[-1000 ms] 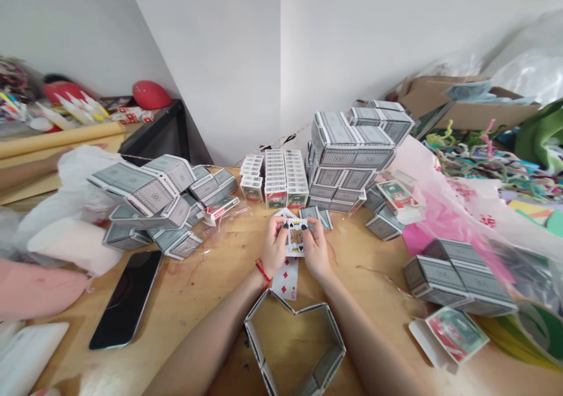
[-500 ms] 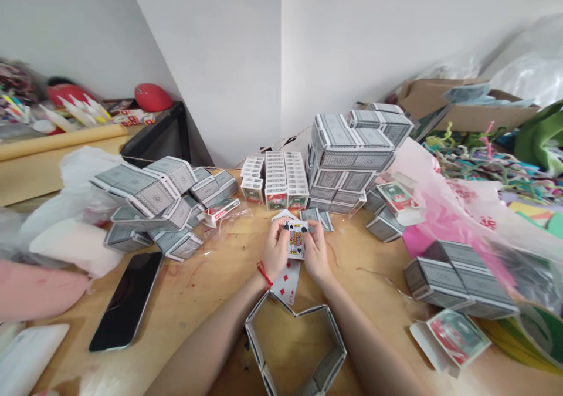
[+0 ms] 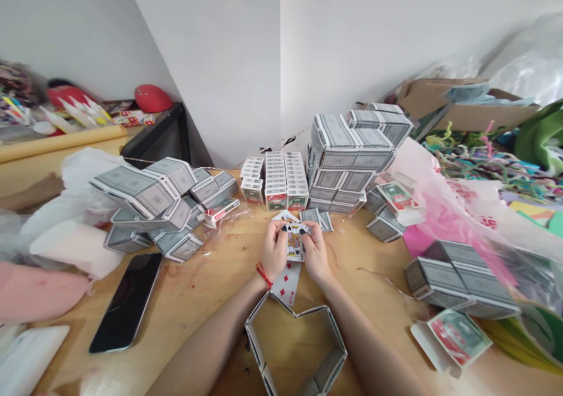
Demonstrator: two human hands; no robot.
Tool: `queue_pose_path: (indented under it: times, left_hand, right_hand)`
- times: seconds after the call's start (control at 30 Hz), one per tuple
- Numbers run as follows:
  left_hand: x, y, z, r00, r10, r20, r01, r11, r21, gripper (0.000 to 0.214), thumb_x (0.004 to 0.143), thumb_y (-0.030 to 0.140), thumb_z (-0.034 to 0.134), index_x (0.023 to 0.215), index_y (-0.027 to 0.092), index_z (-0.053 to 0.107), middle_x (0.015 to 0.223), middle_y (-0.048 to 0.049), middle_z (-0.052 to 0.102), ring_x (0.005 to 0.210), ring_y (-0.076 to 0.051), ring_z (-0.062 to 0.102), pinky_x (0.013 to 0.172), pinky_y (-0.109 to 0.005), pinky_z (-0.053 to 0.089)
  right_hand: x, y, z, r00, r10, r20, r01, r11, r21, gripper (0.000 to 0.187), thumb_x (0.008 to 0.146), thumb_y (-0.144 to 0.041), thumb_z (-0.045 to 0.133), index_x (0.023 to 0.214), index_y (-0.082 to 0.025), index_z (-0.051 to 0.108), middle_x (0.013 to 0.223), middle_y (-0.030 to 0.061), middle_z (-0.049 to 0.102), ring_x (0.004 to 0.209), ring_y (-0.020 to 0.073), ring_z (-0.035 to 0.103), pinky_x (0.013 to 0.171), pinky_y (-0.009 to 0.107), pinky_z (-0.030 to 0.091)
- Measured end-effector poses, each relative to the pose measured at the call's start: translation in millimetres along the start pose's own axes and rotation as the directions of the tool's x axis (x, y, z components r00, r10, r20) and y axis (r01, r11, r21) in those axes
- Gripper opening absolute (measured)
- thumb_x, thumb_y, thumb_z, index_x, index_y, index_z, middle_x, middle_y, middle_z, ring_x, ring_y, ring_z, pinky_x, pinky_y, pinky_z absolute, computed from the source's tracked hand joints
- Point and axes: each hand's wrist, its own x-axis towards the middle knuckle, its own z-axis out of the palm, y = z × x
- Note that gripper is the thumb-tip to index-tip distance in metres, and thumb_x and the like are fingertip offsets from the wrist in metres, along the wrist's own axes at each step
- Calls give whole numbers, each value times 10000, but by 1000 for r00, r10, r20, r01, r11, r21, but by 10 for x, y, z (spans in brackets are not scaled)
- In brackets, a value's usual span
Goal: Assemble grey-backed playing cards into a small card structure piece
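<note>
Between my two hands is a playing card [image 3: 294, 244], a king of spades, face up. My left hand [image 3: 275, 248] grips its left edge with thumb and fingers, and my right hand [image 3: 315, 250] pinches its upper right corner. Under and in front of it lies a three of diamonds [image 3: 287, 284] on the table. Just beyond my fingers are a few loose cards, some face up [image 3: 284, 215] and some back up [image 3: 313, 219]. A heart-shaped ring of folded cards [image 3: 338, 331] stands between my forearms.
Folded-card blocks are stacked at the left [image 3: 153, 190] and right [image 3: 352, 149]. Rows of card boxes [image 3: 285, 179] stand at the back. A black phone [image 3: 127, 302] lies at left, an opened card box [image 3: 460, 337] at right. Another person's arm [image 3: 33, 193] shows at far left.
The king in my hands has shifted slightly, and my right fingers have moved a little over its corner. Another person's arm has come into view at the far left.
</note>
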Motion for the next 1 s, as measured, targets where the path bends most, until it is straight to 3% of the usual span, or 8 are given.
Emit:
queue_pose_path:
  times: [0.37, 0.6, 1.0]
  left_hand:
    - [-8, 14, -5, 998, 54, 17, -55, 997, 54, 96, 800, 172, 440, 867, 181, 509, 818, -20, 566, 770, -131, 546, 705, -250, 427]
    - [-6, 26, 18, 998, 7, 58, -9, 1000, 24, 161, 817, 205, 425, 943, 183, 524, 890, -41, 587, 814, -149, 552, 719, -267, 435]
    - [-21, 58, -2, 996, 42, 74, -46, 998, 46, 131, 811, 181, 409, 865, 184, 529, 890, -39, 590, 837, -159, 551, 739, -279, 430]
  right_hand:
    - [68, 73, -48, 997, 75, 11, -76, 992, 106, 94, 695, -270, 491, 776, -232, 464, 580, -67, 390, 474, 95, 334, 447, 209, 281]
    - [91, 89, -72, 993, 110, 30, -114, 970, 216, 143, 657, -285, 543, 762, -230, 463, 581, -64, 427, 483, 101, 375, 454, 212, 297]
    - [83, 92, -75, 988, 143, 54, -153, 948, 279, 121, 642, -253, 553, 720, -224, 465, 586, -63, 455, 504, 104, 406, 478, 212, 311]
